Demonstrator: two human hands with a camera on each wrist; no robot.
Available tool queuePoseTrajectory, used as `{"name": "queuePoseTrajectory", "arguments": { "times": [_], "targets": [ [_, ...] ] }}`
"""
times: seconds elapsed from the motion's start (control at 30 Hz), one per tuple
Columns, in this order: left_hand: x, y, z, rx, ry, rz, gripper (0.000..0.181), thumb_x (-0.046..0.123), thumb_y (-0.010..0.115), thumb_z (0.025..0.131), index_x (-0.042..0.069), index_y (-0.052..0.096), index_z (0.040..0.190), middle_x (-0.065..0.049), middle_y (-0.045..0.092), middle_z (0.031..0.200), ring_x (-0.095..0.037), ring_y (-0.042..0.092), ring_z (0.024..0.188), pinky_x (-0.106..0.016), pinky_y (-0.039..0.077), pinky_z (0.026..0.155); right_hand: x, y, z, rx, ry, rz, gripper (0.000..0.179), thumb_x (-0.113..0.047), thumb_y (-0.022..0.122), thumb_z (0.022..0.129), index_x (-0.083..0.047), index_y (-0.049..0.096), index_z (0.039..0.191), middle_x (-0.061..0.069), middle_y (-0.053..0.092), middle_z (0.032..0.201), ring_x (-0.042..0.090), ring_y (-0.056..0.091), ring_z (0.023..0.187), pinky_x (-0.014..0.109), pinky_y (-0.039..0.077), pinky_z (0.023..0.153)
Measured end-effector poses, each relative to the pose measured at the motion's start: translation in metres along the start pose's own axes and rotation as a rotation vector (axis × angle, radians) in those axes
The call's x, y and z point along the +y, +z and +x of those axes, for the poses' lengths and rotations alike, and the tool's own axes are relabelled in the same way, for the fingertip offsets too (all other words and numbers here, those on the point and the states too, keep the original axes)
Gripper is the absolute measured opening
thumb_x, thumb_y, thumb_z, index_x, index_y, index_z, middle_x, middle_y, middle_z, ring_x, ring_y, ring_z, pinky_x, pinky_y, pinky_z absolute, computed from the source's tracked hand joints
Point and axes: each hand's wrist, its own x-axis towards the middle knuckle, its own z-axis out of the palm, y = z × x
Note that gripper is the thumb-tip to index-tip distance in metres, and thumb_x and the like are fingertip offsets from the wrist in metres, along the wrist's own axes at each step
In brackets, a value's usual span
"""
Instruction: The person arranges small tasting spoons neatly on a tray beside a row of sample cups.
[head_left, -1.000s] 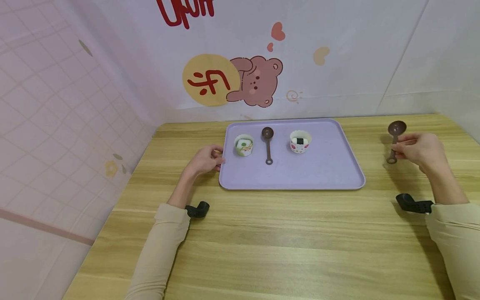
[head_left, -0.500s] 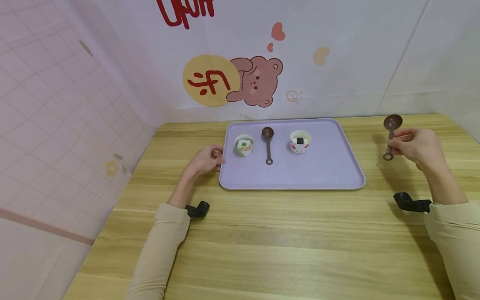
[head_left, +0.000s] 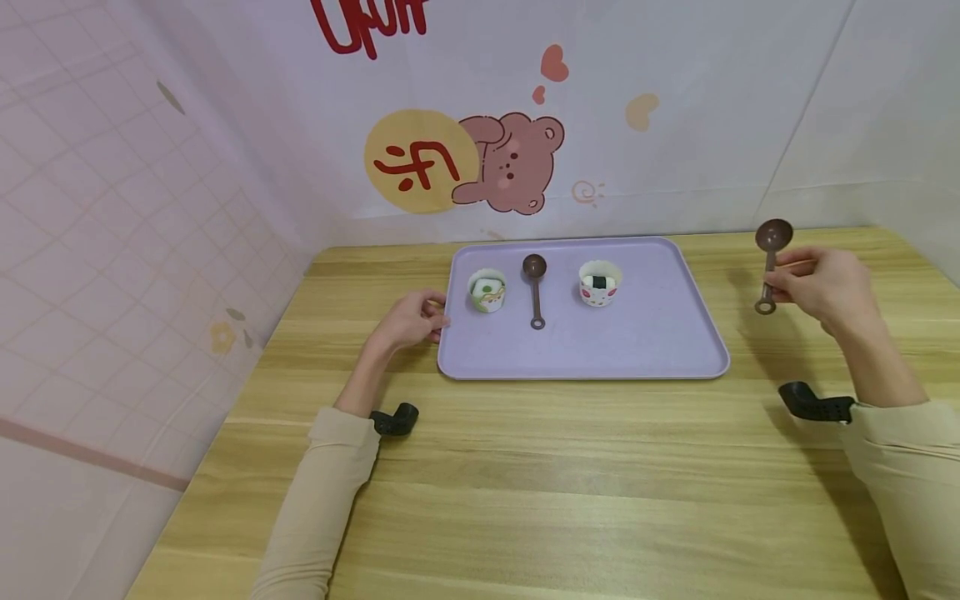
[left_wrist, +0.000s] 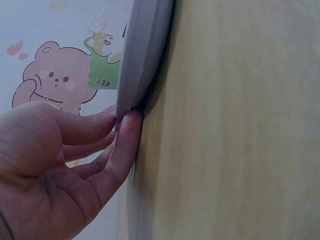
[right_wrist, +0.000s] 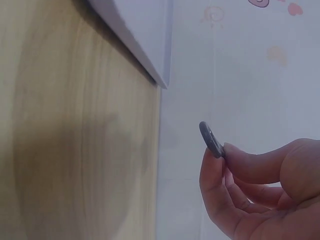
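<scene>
My left hand (head_left: 411, 319) pinches the left rim of a lilac tray (head_left: 637, 354); in the left wrist view the thumb lies over the rim and fingers are below it. To the right of the tray, my right hand (head_left: 825, 282) pinches the handle of a brown measuring spoon (head_left: 773, 237), bowl away from me and above the table. The right wrist view shows the spoon's ring end (right_wrist: 212, 140) by the thumb. A matching brown spoon (head_left: 536, 292) lies on the tray between a green-patterned paper cup (head_left: 491, 302) and a pink-patterned paper cup (head_left: 597, 294).
The green-patterned cup holds a white piece with a green dot, the other a white roll with a black band. Under the tray is a wood-grain table (head_left: 570, 500). Behind it stands a white printed backdrop (head_left: 697, 167), and a pale grid-patterned one (head_left: 90, 250) is at left.
My right hand has lifted the measuring spoon away from me and slightly left, nearer the tray. My left hand stays at the tray's rim.
</scene>
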Motion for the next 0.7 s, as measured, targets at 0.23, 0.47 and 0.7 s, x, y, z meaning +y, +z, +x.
{"name": "queuePoseTrajectory", "arguments": {
  "times": [0.23, 0.47, 0.7],
  "targets": [
    [-0.001, 0.0, 0.0, 0.0, 0.0, 0.003, 0.04, 0.001, 0.058, 0.101, -0.007, 0.049, 0.139, -0.022, 0.058, 0.108, -0.024, 0.066, 0.078, -0.031, 0.062, 0.072, -0.009, 0.004, -0.001, 0.003, -0.024, 0.021, 0.042, -0.014, 0.062, 0.101, 0.015, 0.05, 0.128, -0.02, 0.061, 0.073, -0.004, 0.065, 0.059, 0.021, 0.06, 0.059],
    [-0.001, 0.0, 0.0, 0.004, -0.001, 0.003, 0.04, 0.001, 0.059, 0.101, -0.006, 0.05, 0.139, -0.02, 0.058, 0.107, -0.023, 0.065, 0.077, -0.031, 0.062, 0.072, -0.019, 0.007, -0.003, -0.004, -0.052, 0.071, 0.04, -0.01, 0.061, 0.1, 0.018, 0.048, 0.127, -0.023, 0.059, 0.073, -0.005, 0.064, 0.059, 0.019, 0.059, 0.059],
    [-0.001, 0.001, 0.0, 0.002, 0.011, 0.009, 0.04, 0.001, 0.059, 0.101, -0.008, 0.049, 0.139, -0.022, 0.059, 0.108, -0.024, 0.066, 0.076, -0.031, 0.062, 0.072, -0.026, 0.011, -0.004, -0.004, -0.072, 0.048, 0.041, -0.013, 0.063, 0.1, 0.016, 0.05, 0.126, -0.02, 0.062, 0.076, -0.004, 0.065, 0.059, 0.019, 0.059, 0.057]
  ]
}}
